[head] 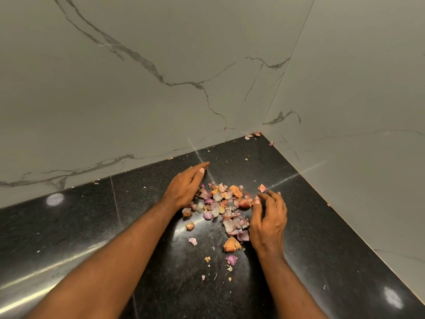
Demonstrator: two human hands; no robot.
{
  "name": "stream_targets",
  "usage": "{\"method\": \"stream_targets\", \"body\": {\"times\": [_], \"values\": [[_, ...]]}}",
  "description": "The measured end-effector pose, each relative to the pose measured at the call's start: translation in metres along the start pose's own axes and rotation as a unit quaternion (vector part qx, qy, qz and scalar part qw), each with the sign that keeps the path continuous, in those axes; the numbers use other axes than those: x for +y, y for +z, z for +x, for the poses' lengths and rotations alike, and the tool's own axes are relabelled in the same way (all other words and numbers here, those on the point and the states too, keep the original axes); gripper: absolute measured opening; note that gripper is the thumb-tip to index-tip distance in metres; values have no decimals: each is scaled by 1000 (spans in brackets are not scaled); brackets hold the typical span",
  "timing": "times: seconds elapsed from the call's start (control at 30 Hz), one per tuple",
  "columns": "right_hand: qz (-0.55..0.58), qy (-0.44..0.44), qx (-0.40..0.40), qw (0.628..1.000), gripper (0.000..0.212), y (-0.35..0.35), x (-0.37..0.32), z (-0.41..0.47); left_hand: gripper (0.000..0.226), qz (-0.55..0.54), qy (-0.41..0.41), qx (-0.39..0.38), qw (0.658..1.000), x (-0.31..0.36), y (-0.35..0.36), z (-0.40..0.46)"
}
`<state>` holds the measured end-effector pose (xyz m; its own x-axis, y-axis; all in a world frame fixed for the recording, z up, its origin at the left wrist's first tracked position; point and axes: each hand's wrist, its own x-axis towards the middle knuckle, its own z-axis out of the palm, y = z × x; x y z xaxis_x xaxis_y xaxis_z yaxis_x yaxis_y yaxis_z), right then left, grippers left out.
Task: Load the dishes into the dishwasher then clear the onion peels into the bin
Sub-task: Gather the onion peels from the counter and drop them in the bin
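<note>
Peels (224,209) lie in a loose heap at the centre of the frame, on the black counter (92,226), and the heap sits directly between the two hands. The left hand (184,188) stands on edge at the heap's upper-left side, palm turned toward the peels, fingers (199,170) straight and together, touching the nearest scraps and holding nothing. The right hand (268,223) stands at the heap's right side, palm facing left, fingers (266,199) spread and lightly bent like a rake, their tips at the upper-right edge of the heap; no peel is clearly pinched. Each hand is about equally near, one on either flank.

The heap's long axis runs from upper left to lower right of the frame, trailing toward the bottom in strays: an orange scrap (231,244) just left of the right wrist, a purple one (231,259) below it, a pale one (192,241) lower left. More bits (251,135) sit well apart in the counter's far corner, against the marble wall (138,88).

As a judgement, the hands are set to sweep inward and gather the heap; the strays and corner bits would need separate passes. No bin or dishwasher is in view. No brand, label or writing can be read anywhere.
</note>
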<state>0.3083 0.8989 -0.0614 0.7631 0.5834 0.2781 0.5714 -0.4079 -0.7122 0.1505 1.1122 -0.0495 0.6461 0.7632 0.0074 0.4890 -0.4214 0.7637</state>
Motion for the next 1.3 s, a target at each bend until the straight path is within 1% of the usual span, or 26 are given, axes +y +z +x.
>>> {"method": "stream_targets", "body": {"times": [0.07,0.13,0.17,0.2,0.27,0.33,0.4,0.5,0.6,0.67,0.7,0.73,0.77,0.8,0.87,0.9,0.93,0.97,1.0,1.03,1.1,1.17,1.2,1.23,1.27,1.3], "values": [[-3,34,-44,998,46,-3,-6,-1,62,44,-3,-30,999,1,3,-12],[22,62,-88,994,58,-8,-14,15,68,104,33,-65,992,6,6,-21],[14,68,-107,992,62,-9,-14,29,73,123,58,-74,988,7,6,-26],[-23,63,-130,989,67,-11,-10,46,75,130,78,-78,985,7,6,-31],[-130,49,-188,972,81,-11,0,79,65,105,91,-87,986,3,3,-41],[-199,41,-230,952,91,-5,5,92,54,25,83,-82,993,-2,-1,-49],[-205,-7,-242,948,87,7,-1,85,50,-66,86,-53,993,-5,-5,-49],[-151,-85,-268,948,78,19,-24,50,41,-163,92,10,982,-5,-4,-46],[-59,-89,-321,941,66,16,-46,7,41,-187,96,62,976,-6,-3,-48],[28,-80,-360,929,53,7,-55,-12,44,-184,95,76,975,-9,-3,-47],[81,-72,-368,924,48,0,-58,-15,45,-182,90,75,976,-9,-3,-46],[117,-63,-351,927,44,-7,-60,-14,47,-178,85,72,978,-9,-3,-45],[132,-59,-310,940,43,-14,-61,-11,48,-171,82,72,979,-8,-4,-44],[123,-54,-255,958,43,-19,-57,-6,49,-165,81,72,980,-8,-4,-43],[49,-41,-159,985,53,-26,-40,9,50,-165,77,73,981,-7,-5,-43],[-20,-30,-137,990,63,-28,-28,16,51,-165,74,72,981,-6,-4,-43],[-104,-12,-139,985,73,-28,-16,19,52,-163,72,71,981,-6,-4,-43],[-184,5,-155,971,82,-27,-6,19,53,-161,70,69,982,-6,-4,-43],[-240,12,-173,955,88,-23,0,16,54,-159,70,68,982,-6,-4,-42],[-260,4,-188,947,90,-20,1,10,55,-160,72,69,982,-6,-5,-41],[-221,-30,-213,951,86,-11,-8,-8,56,-166,76,73,980,-6,-6,-40],[-133,-56,-259,955,75,-6,-27,-29,56,-171,75,73,980,-7,-6,-39],[-69,-58,-286,954,68,-5,-36,-39,55,-172,74,74,980,-8,-6,-39],[21,-42,-305,951,61,-7,-44,-47,54,-173,74,77,979,-10,-5,-40],[110,-16,-302,947,55,-11,-50,-53,54,-174,74,82,978,-10,-4,-41],[158,-3,-269,950,52,-15,-51,-56,54,-176,74,85,978,-11,-4,-41]]}}
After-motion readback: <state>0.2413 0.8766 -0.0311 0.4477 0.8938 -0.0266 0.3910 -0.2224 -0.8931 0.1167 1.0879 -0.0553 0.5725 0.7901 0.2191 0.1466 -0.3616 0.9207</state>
